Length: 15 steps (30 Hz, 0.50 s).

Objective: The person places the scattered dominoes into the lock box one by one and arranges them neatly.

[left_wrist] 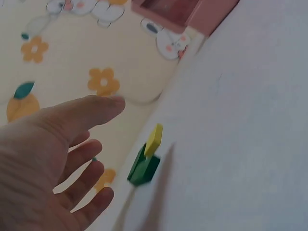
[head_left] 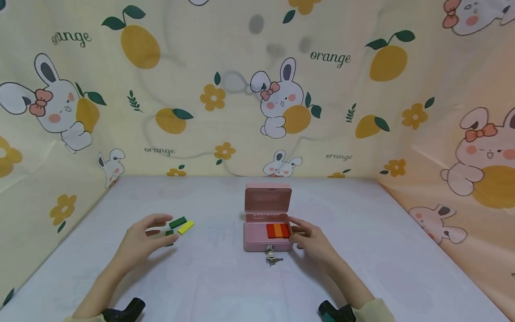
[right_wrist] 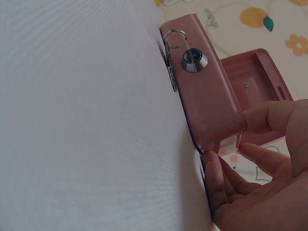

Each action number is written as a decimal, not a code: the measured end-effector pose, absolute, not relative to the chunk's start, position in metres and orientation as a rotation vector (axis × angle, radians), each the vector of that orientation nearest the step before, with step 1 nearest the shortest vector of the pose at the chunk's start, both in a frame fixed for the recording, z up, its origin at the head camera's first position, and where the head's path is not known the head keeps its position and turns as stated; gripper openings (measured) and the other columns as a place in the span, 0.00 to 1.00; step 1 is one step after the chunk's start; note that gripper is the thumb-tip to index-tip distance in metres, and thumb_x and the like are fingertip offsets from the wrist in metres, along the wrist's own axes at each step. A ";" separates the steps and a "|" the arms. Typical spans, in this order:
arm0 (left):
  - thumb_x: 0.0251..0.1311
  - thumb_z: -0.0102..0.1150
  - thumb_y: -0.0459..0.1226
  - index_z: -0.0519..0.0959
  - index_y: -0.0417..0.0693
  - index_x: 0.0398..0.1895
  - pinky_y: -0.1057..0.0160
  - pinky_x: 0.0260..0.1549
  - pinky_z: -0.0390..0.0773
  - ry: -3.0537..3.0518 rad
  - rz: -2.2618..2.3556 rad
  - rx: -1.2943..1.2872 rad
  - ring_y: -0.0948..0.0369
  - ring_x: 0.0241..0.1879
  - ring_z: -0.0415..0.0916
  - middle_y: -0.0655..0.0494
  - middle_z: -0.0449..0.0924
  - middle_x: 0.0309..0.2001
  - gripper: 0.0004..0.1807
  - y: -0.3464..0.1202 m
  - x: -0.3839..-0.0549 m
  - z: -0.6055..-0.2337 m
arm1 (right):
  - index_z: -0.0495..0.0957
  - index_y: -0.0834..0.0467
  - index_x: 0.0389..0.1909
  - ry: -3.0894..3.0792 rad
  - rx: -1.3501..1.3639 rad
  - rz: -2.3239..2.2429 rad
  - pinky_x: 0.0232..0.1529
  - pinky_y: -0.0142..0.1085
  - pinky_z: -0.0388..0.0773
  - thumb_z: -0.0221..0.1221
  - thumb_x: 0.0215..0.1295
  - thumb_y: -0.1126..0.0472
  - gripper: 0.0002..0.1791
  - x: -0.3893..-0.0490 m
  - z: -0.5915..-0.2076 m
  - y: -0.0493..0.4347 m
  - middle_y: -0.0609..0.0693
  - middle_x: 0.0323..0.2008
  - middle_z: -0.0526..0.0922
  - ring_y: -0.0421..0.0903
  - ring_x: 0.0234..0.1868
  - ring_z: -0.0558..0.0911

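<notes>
My left hand (head_left: 145, 236) hovers beside several domino-like blocks, its thumb and fingers spread apart and holding nothing. A yellow block (head_left: 186, 227) lies next to a green block (head_left: 177, 222); another green block (head_left: 169, 237) is partly hidden behind the thumb. In the left wrist view the yellow block (left_wrist: 153, 139) overlaps the green ones (left_wrist: 144, 168). At the centre right stands a pink metal cash box (head_left: 253, 241), its lid raised. Red and orange blocks (head_left: 278, 230) lie side by side in its right part. My right hand (head_left: 315, 241) holds the box's right side, fingertips at rim and base.
A lock with keys (head_left: 271, 257) hangs on the front of the box. The table (head_left: 225, 286) has a white cover. Behind it and along both sides stands a cloth (head_left: 233, 44) printed with rabbits and oranges.
</notes>
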<state>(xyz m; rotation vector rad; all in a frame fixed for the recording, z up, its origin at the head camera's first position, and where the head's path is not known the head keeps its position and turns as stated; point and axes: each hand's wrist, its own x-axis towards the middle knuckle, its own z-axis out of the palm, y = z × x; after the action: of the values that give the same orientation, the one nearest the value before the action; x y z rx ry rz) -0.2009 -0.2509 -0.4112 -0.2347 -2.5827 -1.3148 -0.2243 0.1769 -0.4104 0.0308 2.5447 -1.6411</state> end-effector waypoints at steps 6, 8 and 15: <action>0.51 0.74 0.50 0.75 0.42 0.60 0.49 0.53 0.76 -2.628 -1.286 -0.213 0.49 0.57 0.72 0.47 0.76 0.58 0.36 -0.268 -0.205 -0.418 | 0.70 0.48 0.69 2.528 0.041 -1.660 0.48 0.45 0.78 0.62 0.63 0.62 0.32 -0.224 -0.412 0.176 0.56 0.60 0.75 0.52 0.53 0.75; 0.51 0.74 0.51 0.74 0.42 0.61 0.48 0.53 0.75 -2.638 -1.286 -0.206 0.47 0.57 0.72 0.45 0.76 0.58 0.37 -0.273 -0.205 -0.419 | 0.70 0.48 0.69 2.520 0.041 -1.666 0.48 0.46 0.77 0.62 0.63 0.62 0.32 -0.224 -0.411 0.176 0.56 0.60 0.75 0.52 0.53 0.75; 0.50 0.74 0.52 0.72 0.42 0.62 0.49 0.53 0.75 -2.691 -1.275 -0.200 0.47 0.58 0.72 0.45 0.76 0.58 0.40 -0.285 -0.207 -0.425 | 0.70 0.48 0.69 2.514 0.042 -1.668 0.48 0.45 0.77 0.62 0.63 0.62 0.31 -0.222 -0.410 0.175 0.56 0.60 0.75 0.52 0.53 0.75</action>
<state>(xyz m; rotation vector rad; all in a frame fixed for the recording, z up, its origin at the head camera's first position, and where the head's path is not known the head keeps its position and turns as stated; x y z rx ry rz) -0.2071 -0.2855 -0.4250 -0.2001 -2.6909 -1.2748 -0.2224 0.1754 -0.4095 0.0416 2.5138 -1.6677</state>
